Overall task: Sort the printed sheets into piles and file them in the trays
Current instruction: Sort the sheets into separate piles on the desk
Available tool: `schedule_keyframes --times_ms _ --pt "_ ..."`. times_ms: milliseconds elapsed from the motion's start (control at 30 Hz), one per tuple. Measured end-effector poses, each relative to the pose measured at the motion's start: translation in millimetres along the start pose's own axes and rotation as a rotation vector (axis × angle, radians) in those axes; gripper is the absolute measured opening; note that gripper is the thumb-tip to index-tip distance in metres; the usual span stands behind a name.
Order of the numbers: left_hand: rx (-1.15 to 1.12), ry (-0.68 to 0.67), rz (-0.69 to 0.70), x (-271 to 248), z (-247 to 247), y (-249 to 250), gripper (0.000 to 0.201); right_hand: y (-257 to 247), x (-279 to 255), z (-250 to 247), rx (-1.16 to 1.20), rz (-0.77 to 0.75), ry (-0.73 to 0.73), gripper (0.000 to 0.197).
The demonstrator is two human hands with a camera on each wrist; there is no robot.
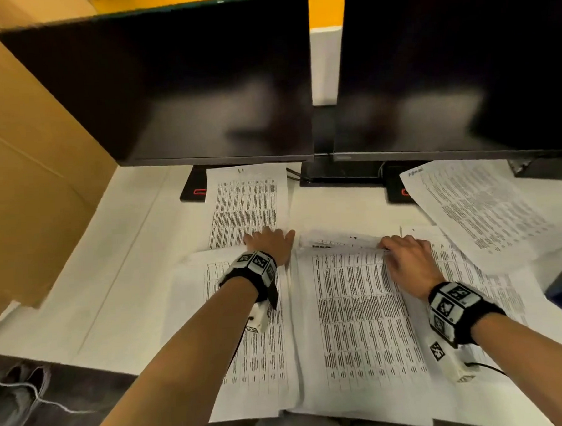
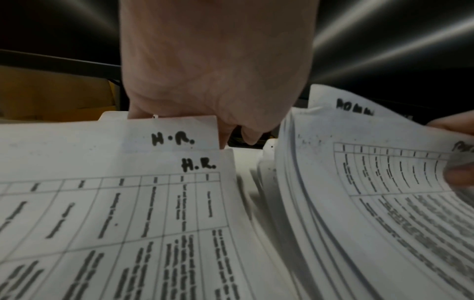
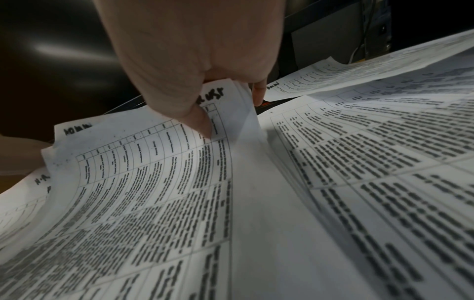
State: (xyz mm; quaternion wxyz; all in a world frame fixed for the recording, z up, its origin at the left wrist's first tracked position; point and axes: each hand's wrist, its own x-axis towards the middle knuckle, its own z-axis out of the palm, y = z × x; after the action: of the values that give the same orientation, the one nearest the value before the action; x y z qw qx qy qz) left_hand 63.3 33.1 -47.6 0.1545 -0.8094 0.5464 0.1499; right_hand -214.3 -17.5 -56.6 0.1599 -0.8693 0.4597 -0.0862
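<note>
Printed table sheets cover the white desk. The left pile carries a handwritten "H.R." at its top. My left hand rests flat at that pile's far edge, its fingers reaching down behind the top sheets. In the middle lies a thicker stack. My right hand pinches this stack's far right corner, thumb on top and fingers underneath, so the top sheets curl up. No tray is in view.
One sheet lies beyond the left pile and an angled sheet sits at the right over another pile. Two dark monitors stand close behind. A cardboard box walls the left side.
</note>
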Motion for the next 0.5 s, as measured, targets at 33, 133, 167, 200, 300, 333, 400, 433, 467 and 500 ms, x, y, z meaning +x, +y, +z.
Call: schedule_keyframes --times_ms 33,133,167,200,300,333,400,433,467,500 --pt "0.014 -0.013 0.005 -1.0 0.4 -2.4 0.046 -1.1 0.5 1.7 -0.005 -0.001 0.004 0.024" --pt "-0.037 -0.005 -0.002 -4.3 -1.0 -4.2 0.048 -4.0 -1.2 1.9 -0.014 0.0 0.04 0.021" --pt "-0.097 0.065 0.008 -5.7 -2.9 -4.7 0.049 -5.6 -2.9 1.5 -0.008 -0.004 0.071 0.019" --pt "-0.186 0.174 0.049 -6.8 -6.6 -4.1 0.047 -7.8 -5.4 0.0 -0.004 -0.011 0.11 0.017" --pt "-0.637 0.239 0.258 -10.6 -24.3 3.9 0.038 -15.8 -13.6 -2.2 -0.014 -0.022 0.185 0.017" --pt "-0.734 0.133 0.308 -10.1 -29.8 8.6 0.041 -18.0 -15.6 -2.1 -0.015 -0.014 0.187 0.017" --pt "-0.624 -0.055 0.374 -6.1 -36.9 20.2 0.055 -21.3 -18.4 -2.0 -0.016 0.005 0.185 0.019" --pt "-0.504 -0.114 0.388 -3.4 -37.1 24.7 0.059 -22.7 -19.1 -2.1 -0.016 0.014 0.181 0.019" --pt "-0.417 -0.139 0.382 -0.9 -37.4 28.6 0.058 -23.4 -19.7 -3.1 -0.011 0.026 0.178 0.02" --pt "-0.373 -0.136 0.365 1.7 -36.8 30.1 0.055 -24.5 -19.9 -3.5 0.0 0.03 0.182 0.021"
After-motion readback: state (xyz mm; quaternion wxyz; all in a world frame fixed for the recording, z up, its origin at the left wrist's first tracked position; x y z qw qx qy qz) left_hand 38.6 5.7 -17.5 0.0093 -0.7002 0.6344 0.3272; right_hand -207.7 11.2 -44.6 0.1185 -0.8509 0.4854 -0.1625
